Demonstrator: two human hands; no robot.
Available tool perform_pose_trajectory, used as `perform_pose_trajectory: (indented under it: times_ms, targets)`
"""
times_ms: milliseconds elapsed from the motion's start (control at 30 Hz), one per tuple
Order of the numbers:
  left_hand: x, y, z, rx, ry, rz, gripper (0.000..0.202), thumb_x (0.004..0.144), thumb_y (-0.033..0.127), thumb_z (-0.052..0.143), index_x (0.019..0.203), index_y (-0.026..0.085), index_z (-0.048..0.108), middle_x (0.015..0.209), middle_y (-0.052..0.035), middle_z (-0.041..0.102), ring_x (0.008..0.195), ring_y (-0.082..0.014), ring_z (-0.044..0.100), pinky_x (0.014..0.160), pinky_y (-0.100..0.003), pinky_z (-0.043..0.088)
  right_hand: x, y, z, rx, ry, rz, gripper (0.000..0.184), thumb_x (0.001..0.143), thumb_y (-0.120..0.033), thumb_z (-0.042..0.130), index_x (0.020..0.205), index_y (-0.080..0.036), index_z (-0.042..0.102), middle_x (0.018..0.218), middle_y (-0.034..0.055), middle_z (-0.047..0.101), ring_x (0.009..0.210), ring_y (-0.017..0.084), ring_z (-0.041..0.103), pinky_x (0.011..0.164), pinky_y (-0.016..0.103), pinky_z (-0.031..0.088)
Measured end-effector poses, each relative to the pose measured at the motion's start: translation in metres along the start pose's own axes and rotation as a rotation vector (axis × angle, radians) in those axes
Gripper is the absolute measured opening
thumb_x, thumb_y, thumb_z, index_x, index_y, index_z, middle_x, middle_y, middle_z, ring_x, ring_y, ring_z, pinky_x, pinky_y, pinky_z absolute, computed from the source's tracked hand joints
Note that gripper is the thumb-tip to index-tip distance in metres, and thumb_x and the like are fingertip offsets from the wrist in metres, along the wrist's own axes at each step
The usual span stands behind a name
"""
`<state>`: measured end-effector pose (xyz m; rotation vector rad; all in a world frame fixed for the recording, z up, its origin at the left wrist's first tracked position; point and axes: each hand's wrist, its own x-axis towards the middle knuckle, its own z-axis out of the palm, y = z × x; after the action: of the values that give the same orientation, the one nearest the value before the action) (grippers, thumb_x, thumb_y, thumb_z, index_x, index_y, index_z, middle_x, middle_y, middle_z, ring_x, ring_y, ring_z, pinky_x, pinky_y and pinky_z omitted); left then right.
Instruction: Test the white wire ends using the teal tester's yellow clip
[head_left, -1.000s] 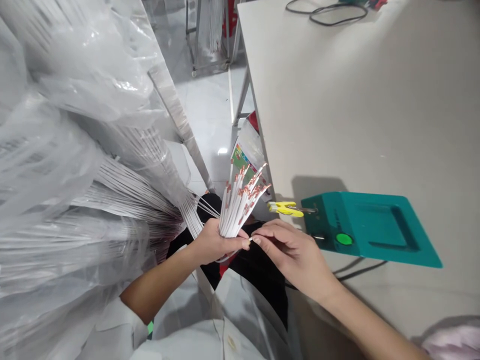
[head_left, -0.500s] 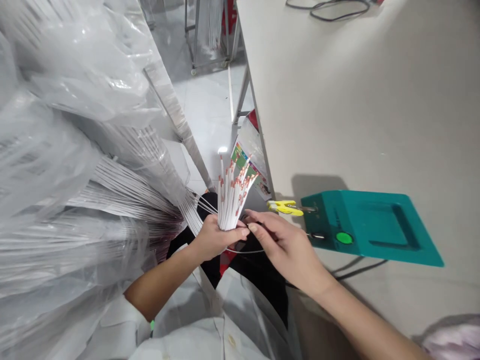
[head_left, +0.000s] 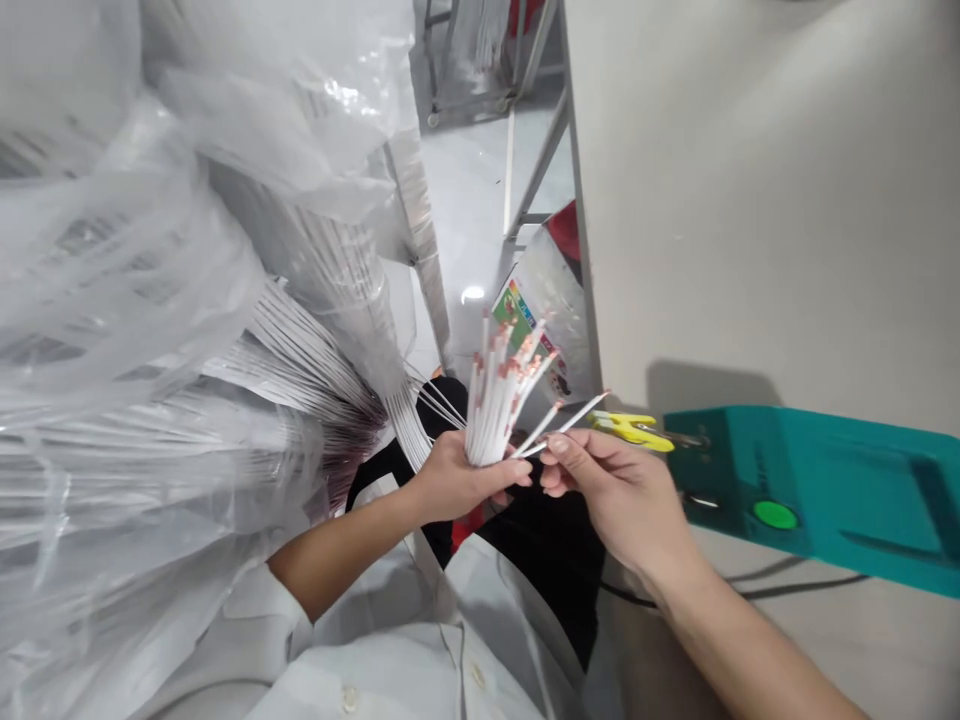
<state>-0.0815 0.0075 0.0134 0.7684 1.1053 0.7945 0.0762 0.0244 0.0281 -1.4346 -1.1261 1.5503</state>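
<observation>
My left hand (head_left: 461,478) is wrapped round a bundle of white wires (head_left: 491,410), whose bare copper-coloured ends fan upward. To its right, my right hand (head_left: 615,480) pinches a single white wire (head_left: 581,412) between thumb and fingertips; this wire slants up and right, away from the bundle. Another wire leans out between the two. Just behind my right fingers is a yellow clip (head_left: 634,430), fixed to a teal device (head_left: 847,490) with a round green button (head_left: 775,514) on the table. The lower part of the held bundle is hidden by my left hand.
Long bunches of white wires (head_left: 315,360) under clear plastic sheeting (head_left: 150,240) fill the left side. The pale table (head_left: 750,220) has its edge right of the bundle. A black cable (head_left: 802,588) runs below the device. A printed bag (head_left: 547,300) stands near the table leg.
My right hand has drawn a wire out to the right, so its copper end now stands apart from the bundle. The view has shifted, putting most things further right.
</observation>
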Motion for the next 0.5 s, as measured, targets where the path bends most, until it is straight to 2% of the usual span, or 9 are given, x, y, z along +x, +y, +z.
perform_pose_trajectory:
  times_ms: [133,233,300,400,500]
  targets:
    - [0.003,-0.001,-0.001,-0.018,0.064,0.032,0.03,0.068,0.04,0.069,0.072,0.01,0.067,0.068,-0.0058,0.068,0.05,-0.0097,0.058,0.05,-0.022,0.049,0.0,-0.002,0.002,-0.005,-0.009,-0.017,0.038,0.068,-0.053,0.068,0.065,-0.016,0.061,0.053,0.001,0.059,0.047,0.01,0.055,0.046,0.021,0.048]
    - [0.007,-0.004,-0.003,-0.086,0.175,0.056,0.027,0.069,0.037,0.07,0.07,0.01,0.067,0.067,-0.0061,0.069,0.057,-0.0128,0.063,0.059,-0.025,0.051,-0.004,-0.003,0.002,-0.073,0.06,-0.081,0.039,0.069,-0.055,0.065,0.066,-0.016,0.06,0.053,0.0014,0.059,0.048,0.011,0.054,0.047,0.022,0.047]
    - [0.01,-0.004,-0.004,-0.116,0.254,0.081,0.025,0.069,0.036,0.069,0.067,0.011,0.065,0.06,-0.0044,0.067,0.056,-0.0124,0.062,0.059,-0.024,0.05,-0.007,-0.002,0.001,-0.138,0.082,-0.134,0.038,0.072,-0.055,0.062,0.068,-0.016,0.06,0.055,0.0014,0.058,0.049,0.011,0.054,0.048,0.022,0.047]
    - [0.011,0.002,-0.001,-0.112,0.302,0.109,0.025,0.068,0.035,0.07,0.063,0.013,0.061,0.049,0.0016,0.057,0.044,-0.0085,0.052,0.046,-0.021,0.042,-0.011,0.005,0.002,-0.262,0.004,-0.155,0.034,0.079,-0.049,0.055,0.07,-0.017,0.06,0.058,0.0021,0.059,0.051,0.013,0.055,0.049,0.023,0.046]
    - [0.007,0.01,0.008,0.01,0.24,0.145,0.019,0.07,0.032,0.069,0.066,0.013,0.063,0.045,0.0042,0.051,0.042,-0.0068,0.046,0.044,-0.02,0.038,-0.013,0.012,0.004,-0.4,-0.098,-0.205,0.028,0.085,-0.038,0.048,0.071,-0.017,0.06,0.063,0.0032,0.061,0.056,0.013,0.056,0.053,0.023,0.046]
